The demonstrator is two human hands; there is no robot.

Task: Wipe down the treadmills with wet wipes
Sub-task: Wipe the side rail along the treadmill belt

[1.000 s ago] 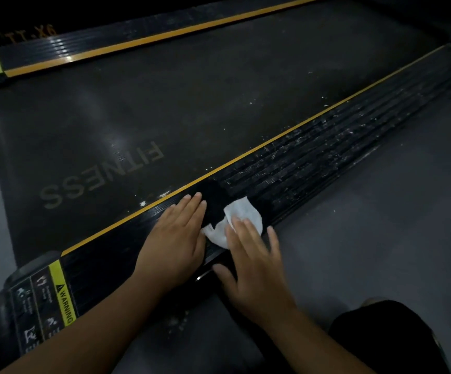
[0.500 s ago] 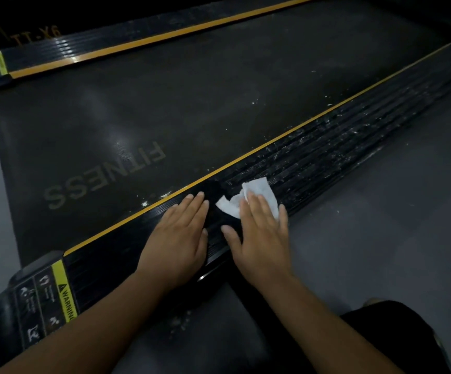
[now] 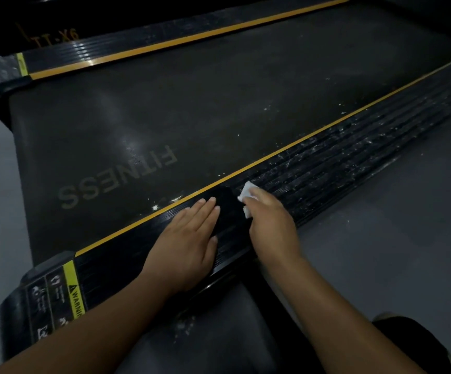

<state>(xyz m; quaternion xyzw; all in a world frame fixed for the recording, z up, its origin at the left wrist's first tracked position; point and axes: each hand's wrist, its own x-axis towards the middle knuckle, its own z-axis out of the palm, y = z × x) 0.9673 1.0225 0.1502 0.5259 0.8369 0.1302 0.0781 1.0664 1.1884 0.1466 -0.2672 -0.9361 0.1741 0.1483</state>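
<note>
The right hand (image 3: pixel 270 222) has slid farther up the ribbed black treadmill side rail (image 3: pixel 354 157), its grip pressing the soft, limp white wet wipe (image 3: pixel 247 194) flat; the left hand (image 3: pixel 189 244) rests open beside it.

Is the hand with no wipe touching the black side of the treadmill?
Touching. The head view shows the left hand lying flat, palm down, on the black side rail, with no gap under the fingers.
</note>
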